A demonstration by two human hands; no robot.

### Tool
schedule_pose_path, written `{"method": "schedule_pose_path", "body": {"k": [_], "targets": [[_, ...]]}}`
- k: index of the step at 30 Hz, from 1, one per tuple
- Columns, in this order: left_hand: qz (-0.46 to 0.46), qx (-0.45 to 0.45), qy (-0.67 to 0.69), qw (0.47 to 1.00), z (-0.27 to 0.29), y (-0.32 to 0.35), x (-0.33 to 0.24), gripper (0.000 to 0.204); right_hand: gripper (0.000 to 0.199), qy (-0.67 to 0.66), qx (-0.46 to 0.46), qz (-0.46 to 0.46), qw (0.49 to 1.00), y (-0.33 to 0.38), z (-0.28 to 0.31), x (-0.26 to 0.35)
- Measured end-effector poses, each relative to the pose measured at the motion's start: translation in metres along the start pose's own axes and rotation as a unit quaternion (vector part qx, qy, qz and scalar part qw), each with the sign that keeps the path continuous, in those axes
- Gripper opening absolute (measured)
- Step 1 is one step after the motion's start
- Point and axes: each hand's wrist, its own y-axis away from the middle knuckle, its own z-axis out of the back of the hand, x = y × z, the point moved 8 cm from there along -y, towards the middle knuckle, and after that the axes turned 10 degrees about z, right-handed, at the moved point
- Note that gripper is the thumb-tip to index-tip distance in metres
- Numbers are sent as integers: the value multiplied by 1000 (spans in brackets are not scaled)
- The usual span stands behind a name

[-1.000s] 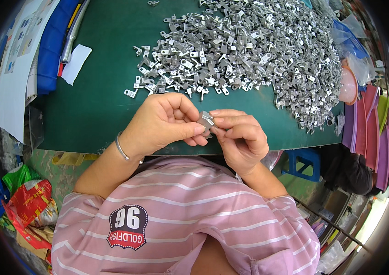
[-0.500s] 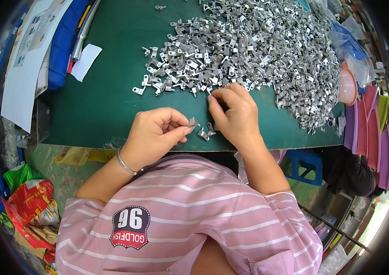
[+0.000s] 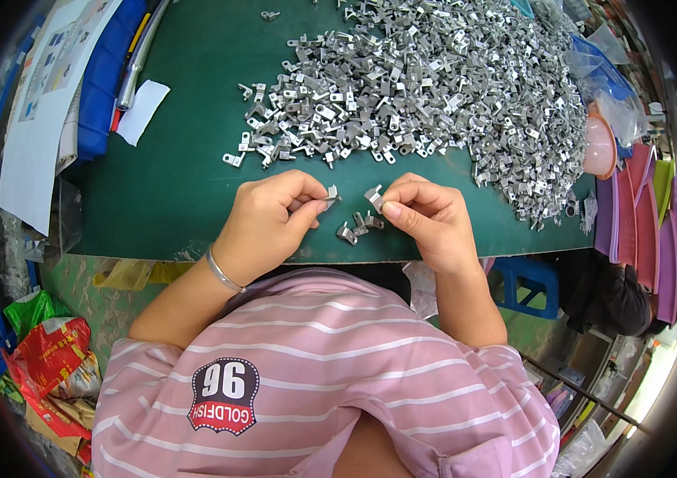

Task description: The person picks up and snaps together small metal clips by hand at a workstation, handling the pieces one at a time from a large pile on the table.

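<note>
My left hand (image 3: 265, 217) pinches a small bent metal bracket (image 3: 331, 193) between thumb and fingertips. Opposite it, my right hand (image 3: 431, 219) grips a second metal bracket (image 3: 374, 198) by one end, a short gap away from the first. Several loose brackets (image 3: 360, 226) lie in a small cluster on the green tabletop (image 3: 195, 159), just below and between my hands. Beyond them spreads a large pile of similar silvery brackets (image 3: 402, 88), many with a round hole in one tab.
A blue tray (image 3: 107, 88) stands at the left with papers (image 3: 51, 119), and a white scrap of paper (image 3: 144, 111) lies beside it. At the right are a pink bowl (image 3: 600, 146) and purple and pink sheets (image 3: 633, 207). Under the table edge stands a blue stool (image 3: 525, 287).
My right hand has drawn back from the pile's near edge with a bracket in its fingers. My left hand has risen slightly, still pinching its bracket.
</note>
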Motion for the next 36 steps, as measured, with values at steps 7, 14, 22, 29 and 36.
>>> {"method": "schedule_pose_path", "body": {"k": [7, 14, 22, 29, 36], "targets": [[-100, -68, -39, 992, 14, 5, -13, 6, 7, 9, 2, 26, 1000, 4, 4, 7], [86, 46, 178, 979, 6, 21, 18, 8, 8, 23, -24, 1, 999, 13, 9, 0], [139, 62, 169, 974, -5, 22, 19, 7, 10, -77, -4, -82, 994, 17, -6, -15], [-93, -14, -123, 988, -2, 26, -16, 6, 9, 280, -21, 90, 956, 11, 9, 16], [-232, -91, -235, 939, -2, 9, -34, 24, 6, 453, -21, 151, 878, 3, 7, 33]]}}
